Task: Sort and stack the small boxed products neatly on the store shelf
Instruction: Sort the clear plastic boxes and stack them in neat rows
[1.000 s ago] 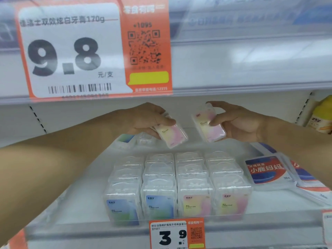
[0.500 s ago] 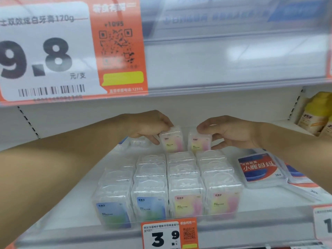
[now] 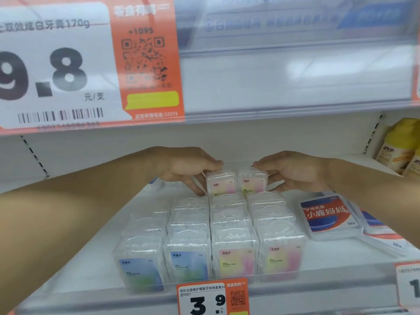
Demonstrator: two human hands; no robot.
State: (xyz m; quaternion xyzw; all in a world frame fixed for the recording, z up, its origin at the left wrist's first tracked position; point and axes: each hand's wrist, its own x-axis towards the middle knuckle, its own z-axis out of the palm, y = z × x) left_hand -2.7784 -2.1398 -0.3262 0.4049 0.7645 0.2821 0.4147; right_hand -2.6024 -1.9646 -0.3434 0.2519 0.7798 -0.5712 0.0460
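Two small clear boxes with pink-yellow labels stand upright side by side at the back of the white shelf [image 3: 97, 258]. My left hand [image 3: 181, 169] grips the left pink-yellow box [image 3: 221, 184] from above and its left side. My right hand [image 3: 293, 171] holds the right pink-yellow box [image 3: 252, 183] from its right. Both boxes sit right behind the rows of clear boxes [image 3: 229, 226], which run in several columns toward the front. The two left columns carry blue-green labels [image 3: 141, 273], the two right ones pink-yellow labels [image 3: 236, 262].
A flat red-and-blue floss pack [image 3: 329, 214] lies to the right of the rows, with more flat packs [image 3: 384, 235] beyond it. Yellow-capped bottles [image 3: 400, 144] stand at the far right. The upper shelf's price rail [image 3: 272, 87] hangs low overhead. A 3.9 tag [image 3: 211, 298] marks the front lip.
Both hands have brought the two pink-yellow boxes down from tilted in the air to upright on the shelf, side by side behind the rows.
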